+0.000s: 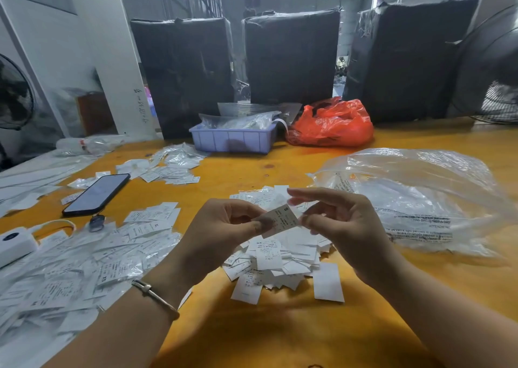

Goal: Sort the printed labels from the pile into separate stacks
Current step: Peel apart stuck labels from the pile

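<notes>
Head view, down over table (pixel 252 339)

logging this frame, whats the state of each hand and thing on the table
left hand: pinches the S label
right hand: fingers curled, touching the label's right edge
S label: held above the pile, print up
label pile: loose, unsorted
phone: flat, screen dark
red bag: crumpled, closed
blue tray: holds clear bags
</notes>
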Action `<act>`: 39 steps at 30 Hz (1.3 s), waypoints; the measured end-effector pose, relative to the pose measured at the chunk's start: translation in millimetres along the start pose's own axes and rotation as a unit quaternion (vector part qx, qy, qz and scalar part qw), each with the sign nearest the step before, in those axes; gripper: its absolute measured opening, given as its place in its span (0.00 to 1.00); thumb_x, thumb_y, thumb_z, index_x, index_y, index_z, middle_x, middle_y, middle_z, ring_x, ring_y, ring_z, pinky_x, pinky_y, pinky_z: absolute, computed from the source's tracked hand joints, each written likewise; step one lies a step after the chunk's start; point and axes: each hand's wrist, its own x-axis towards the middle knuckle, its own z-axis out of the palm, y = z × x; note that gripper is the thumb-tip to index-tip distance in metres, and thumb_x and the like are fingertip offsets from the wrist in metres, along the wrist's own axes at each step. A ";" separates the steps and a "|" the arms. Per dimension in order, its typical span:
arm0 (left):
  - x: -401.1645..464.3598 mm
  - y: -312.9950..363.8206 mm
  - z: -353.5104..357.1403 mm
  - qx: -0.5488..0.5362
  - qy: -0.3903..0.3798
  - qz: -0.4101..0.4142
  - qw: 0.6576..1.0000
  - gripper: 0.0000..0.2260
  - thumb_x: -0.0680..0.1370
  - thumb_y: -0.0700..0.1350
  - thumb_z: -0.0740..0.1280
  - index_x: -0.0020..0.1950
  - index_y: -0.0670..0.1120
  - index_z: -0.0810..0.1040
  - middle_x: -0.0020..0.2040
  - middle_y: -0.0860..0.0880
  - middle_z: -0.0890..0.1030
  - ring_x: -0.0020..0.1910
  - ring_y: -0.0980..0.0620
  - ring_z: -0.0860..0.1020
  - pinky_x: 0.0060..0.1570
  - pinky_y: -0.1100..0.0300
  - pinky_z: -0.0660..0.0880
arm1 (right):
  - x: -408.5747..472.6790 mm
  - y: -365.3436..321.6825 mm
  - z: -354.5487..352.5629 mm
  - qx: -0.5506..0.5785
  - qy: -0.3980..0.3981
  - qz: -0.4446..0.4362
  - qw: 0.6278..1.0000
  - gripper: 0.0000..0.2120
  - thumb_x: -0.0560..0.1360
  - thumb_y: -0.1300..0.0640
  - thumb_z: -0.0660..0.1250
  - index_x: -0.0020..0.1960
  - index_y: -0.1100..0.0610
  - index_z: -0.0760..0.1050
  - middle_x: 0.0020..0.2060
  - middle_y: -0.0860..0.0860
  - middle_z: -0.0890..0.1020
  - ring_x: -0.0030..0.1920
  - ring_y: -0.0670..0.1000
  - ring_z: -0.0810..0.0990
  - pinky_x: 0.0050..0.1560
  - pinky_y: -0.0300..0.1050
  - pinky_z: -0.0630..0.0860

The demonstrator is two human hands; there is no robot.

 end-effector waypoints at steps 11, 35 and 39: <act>-0.6 1.0 -0.3 0.015 0.007 0.004 1.000 0.02 0.73 0.43 0.74 0.45 0.47 0.86 0.42 0.51 0.86 0.44 0.55 0.84 0.43 0.65 0.79 | 3.8 1.1 1.0 -0.011 0.022 0.000 1.000 0.12 0.72 0.63 0.70 0.33 0.50 0.78 0.42 0.50 0.84 0.42 0.48 0.80 0.41 0.39 0.77; -4.9 10.5 2.0 -0.057 -0.022 0.037 0.997 0.27 0.65 0.42 0.77 0.63 0.48 0.75 0.42 0.45 0.85 0.43 0.46 0.84 0.47 0.50 0.81 | 4.8 4.6 -0.2 0.015 -0.134 0.072 0.988 0.14 0.66 0.47 0.72 0.43 0.56 0.85 0.38 0.52 0.85 0.40 0.46 0.81 0.40 0.35 0.75; -3.3 9.8 1.9 -0.044 -0.023 0.028 0.998 0.25 0.65 0.42 0.77 0.61 0.48 0.77 0.39 0.46 0.84 0.40 0.49 0.83 0.45 0.54 0.81 | 4.5 5.7 -2.4 0.023 -0.111 0.056 0.992 0.11 0.64 0.51 0.74 0.40 0.58 0.84 0.36 0.53 0.84 0.39 0.48 0.82 0.40 0.38 0.77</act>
